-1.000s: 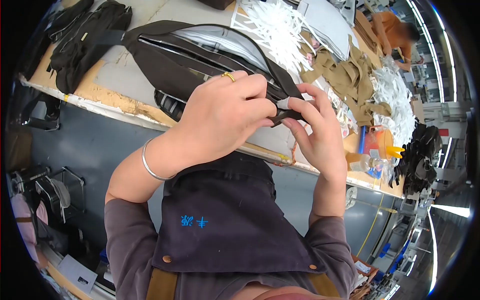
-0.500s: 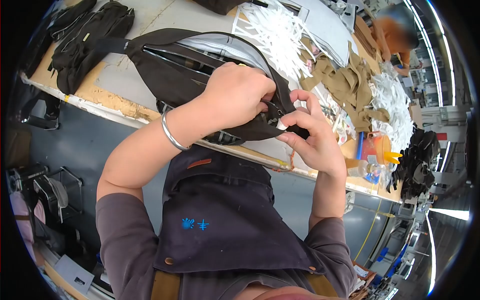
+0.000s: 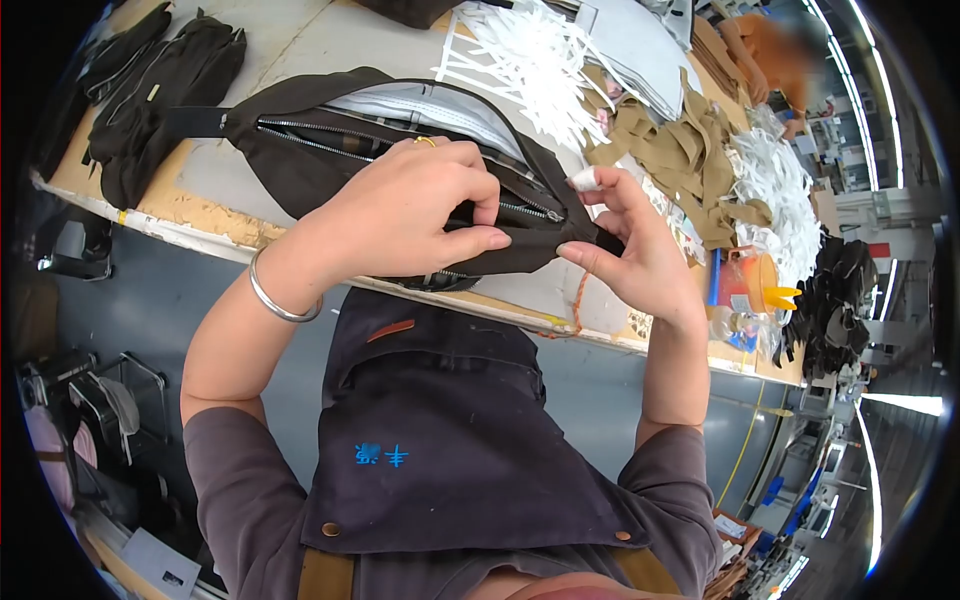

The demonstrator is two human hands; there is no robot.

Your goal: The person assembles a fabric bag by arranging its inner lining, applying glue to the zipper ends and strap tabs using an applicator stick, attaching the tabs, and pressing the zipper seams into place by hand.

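Note:
A dark bag [image 3: 290, 172] with zippers and a pale lining lies on the worktable, its main zipper parted. My left hand [image 3: 415, 205], with a ring and a bracelet, reaches over the bag's middle, fingers curled around the edge of its opening. At the bag's right end, my right hand [image 3: 625, 240] pinches the fabric between thumb and fingers. White tape wraps one of its fingertips. The metal zipper pull lies just left of that hand.
More dark bags [image 3: 165, 110] lie at the table's left. Beyond my right hand are white strips [image 3: 520, 65], brown fabric scraps [image 3: 680, 165] and an orange container [image 3: 760, 275]. A person in orange [image 3: 765, 55] works at the back right.
My left hand has drawn back left from the bag's right end, uncovering the zipper end. My right hand has shifted its hold on the bag's end, and the bag's view has moved slightly left.

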